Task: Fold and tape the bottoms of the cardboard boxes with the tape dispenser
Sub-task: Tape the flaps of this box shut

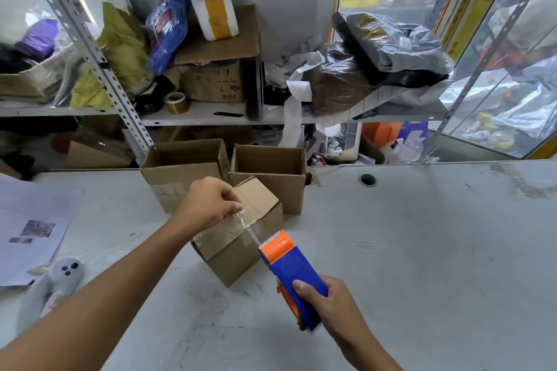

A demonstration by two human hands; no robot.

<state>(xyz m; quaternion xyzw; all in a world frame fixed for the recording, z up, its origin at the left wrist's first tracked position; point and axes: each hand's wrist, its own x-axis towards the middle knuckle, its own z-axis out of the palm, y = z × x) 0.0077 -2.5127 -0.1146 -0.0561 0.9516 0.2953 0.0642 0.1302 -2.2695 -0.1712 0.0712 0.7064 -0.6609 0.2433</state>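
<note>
A small cardboard box (238, 247) lies upside down on the grey table (422, 250), its folded bottom flaps facing up. My right hand (328, 307) grips a blue and orange tape dispenser (292, 271) just right of the box. A strip of clear tape (248, 227) stretches from the dispenser's toothed end up to my left hand (211, 202), which pinches the tape's free end above the box. Two open cardboard boxes, one on the left (180, 175) and one on the right (271, 175), stand behind it at the table's far edge.
Printed paper sheets (30, 229) and a light grey handheld device (51, 286) lie at the table's left. A cable hole (367, 180) sits at the back right. Behind the table, metal shelves (193, 114) hold bags, boxes and a tape roll (175, 102).
</note>
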